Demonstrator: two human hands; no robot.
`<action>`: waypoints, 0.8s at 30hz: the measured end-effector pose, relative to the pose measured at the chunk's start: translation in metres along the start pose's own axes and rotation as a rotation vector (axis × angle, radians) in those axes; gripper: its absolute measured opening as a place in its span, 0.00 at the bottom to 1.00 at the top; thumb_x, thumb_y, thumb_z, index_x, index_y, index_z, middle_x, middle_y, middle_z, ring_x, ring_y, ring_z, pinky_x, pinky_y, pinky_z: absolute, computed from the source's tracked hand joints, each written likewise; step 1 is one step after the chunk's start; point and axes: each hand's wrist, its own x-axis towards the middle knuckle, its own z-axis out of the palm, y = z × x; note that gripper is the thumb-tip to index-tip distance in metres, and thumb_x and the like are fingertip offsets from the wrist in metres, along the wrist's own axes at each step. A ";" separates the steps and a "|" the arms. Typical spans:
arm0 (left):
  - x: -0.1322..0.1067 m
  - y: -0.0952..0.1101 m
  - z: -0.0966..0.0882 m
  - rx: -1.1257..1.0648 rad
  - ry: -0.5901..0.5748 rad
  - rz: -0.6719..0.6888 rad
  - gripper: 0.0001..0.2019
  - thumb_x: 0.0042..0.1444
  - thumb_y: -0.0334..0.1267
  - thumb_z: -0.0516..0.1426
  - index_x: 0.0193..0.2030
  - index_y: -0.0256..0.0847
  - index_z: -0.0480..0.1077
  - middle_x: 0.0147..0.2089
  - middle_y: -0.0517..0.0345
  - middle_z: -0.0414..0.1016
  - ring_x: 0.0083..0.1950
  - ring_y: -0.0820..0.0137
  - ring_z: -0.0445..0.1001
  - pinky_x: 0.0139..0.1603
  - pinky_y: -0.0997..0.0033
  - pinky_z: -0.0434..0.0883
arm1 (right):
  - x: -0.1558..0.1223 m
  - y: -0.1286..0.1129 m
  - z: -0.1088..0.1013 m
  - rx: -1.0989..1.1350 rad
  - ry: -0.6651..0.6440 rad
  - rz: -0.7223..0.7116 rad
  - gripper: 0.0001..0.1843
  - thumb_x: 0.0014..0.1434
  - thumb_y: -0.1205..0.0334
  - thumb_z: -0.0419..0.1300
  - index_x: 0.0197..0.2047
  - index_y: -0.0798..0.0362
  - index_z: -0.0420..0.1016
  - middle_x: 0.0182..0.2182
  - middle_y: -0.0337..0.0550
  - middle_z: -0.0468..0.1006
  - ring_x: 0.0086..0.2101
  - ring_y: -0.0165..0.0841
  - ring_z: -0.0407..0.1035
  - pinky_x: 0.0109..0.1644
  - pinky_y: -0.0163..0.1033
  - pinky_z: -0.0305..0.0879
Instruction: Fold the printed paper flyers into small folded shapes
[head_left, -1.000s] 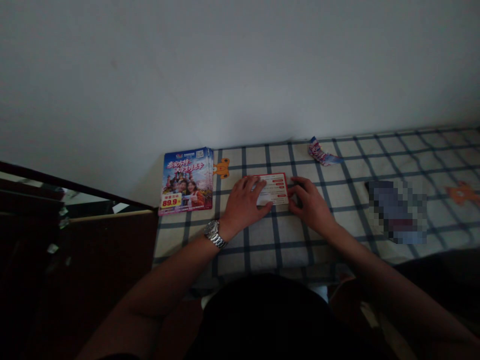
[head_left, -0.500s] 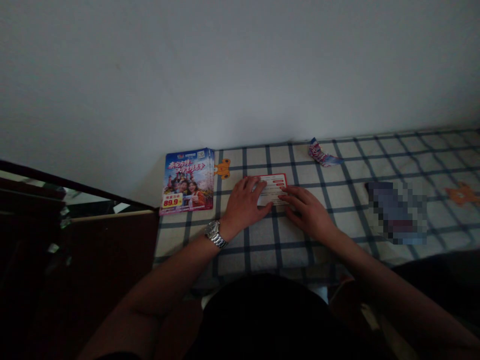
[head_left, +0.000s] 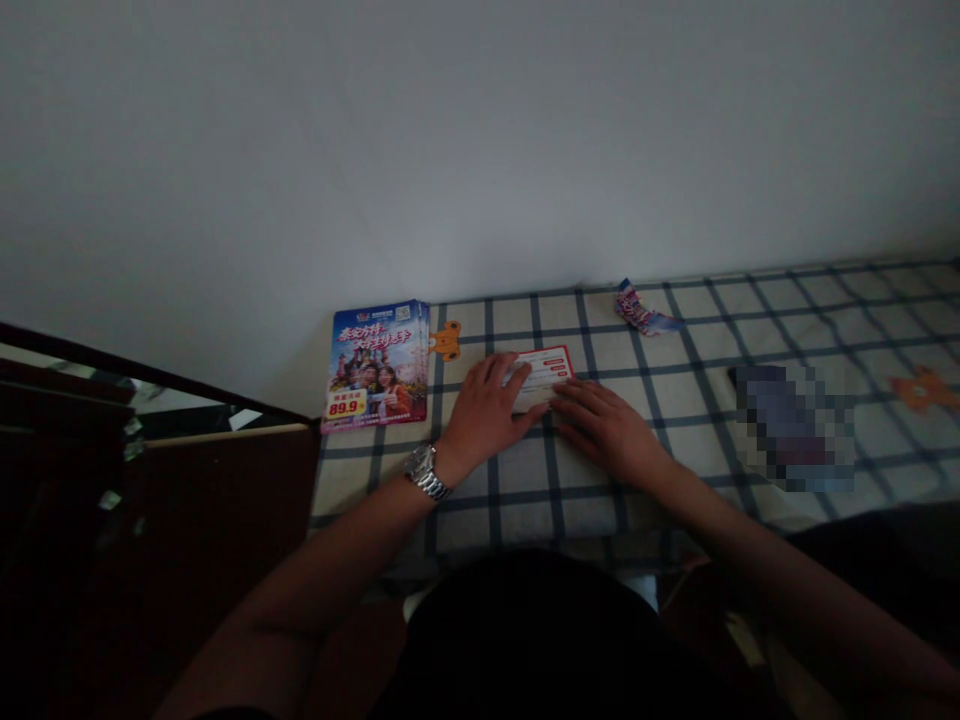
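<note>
Pressing a folded leaflet (head_left: pixel 551 366) flat on a bed, at the centre of the frame.
The left hand (head_left: pixel 487 408) lies over the leaflet's left part, its fingers (head_left: pixel 501 372) slightly spread and flat. The right hand (head_left: pixel 604 428) has its fingers (head_left: pixel 571 396) flat and close together, touching the lower right edge. The leaflet rests on a blue-checked sheet (head_left: pixel 570 480) below a bare pale wall (head_left: pixel 480 150). A stack of colourful flyers (head_left: pixel 377 362) sits to its left, a crumpled scrap (head_left: pixel 641 310) to the upper right, and dark wooden furniture (head_left: pixel 187 520) at lower left.
</note>
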 end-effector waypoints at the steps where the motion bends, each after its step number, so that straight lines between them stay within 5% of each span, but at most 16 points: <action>1: -0.001 0.000 0.000 0.006 -0.001 0.003 0.29 0.70 0.55 0.57 0.69 0.38 0.66 0.71 0.42 0.65 0.72 0.48 0.61 0.75 0.44 0.60 | 0.001 0.001 0.000 0.004 0.000 -0.003 0.20 0.72 0.59 0.60 0.65 0.50 0.74 0.65 0.53 0.75 0.66 0.50 0.68 0.71 0.64 0.66; 5: -0.003 0.000 -0.004 0.029 -0.016 -0.005 0.25 0.74 0.52 0.52 0.70 0.41 0.66 0.72 0.45 0.65 0.75 0.50 0.59 0.77 0.41 0.56 | 0.005 0.008 0.000 -0.007 0.000 -0.011 0.20 0.72 0.58 0.59 0.65 0.50 0.73 0.65 0.53 0.75 0.66 0.50 0.68 0.72 0.63 0.65; 15: -0.017 0.005 -0.020 0.089 -0.046 -0.073 0.23 0.73 0.52 0.52 0.67 0.44 0.69 0.66 0.46 0.72 0.64 0.50 0.69 0.62 0.43 0.65 | 0.018 0.021 0.001 0.003 0.034 0.031 0.20 0.71 0.58 0.60 0.64 0.49 0.73 0.67 0.54 0.72 0.68 0.52 0.64 0.71 0.66 0.64; 24: -0.016 -0.009 -0.022 0.009 -0.021 -0.030 0.19 0.75 0.48 0.50 0.64 0.42 0.71 0.62 0.47 0.75 0.62 0.53 0.70 0.62 0.45 0.66 | 0.034 0.030 0.002 0.088 0.069 0.020 0.13 0.70 0.62 0.60 0.57 0.51 0.75 0.65 0.56 0.73 0.68 0.50 0.64 0.70 0.61 0.66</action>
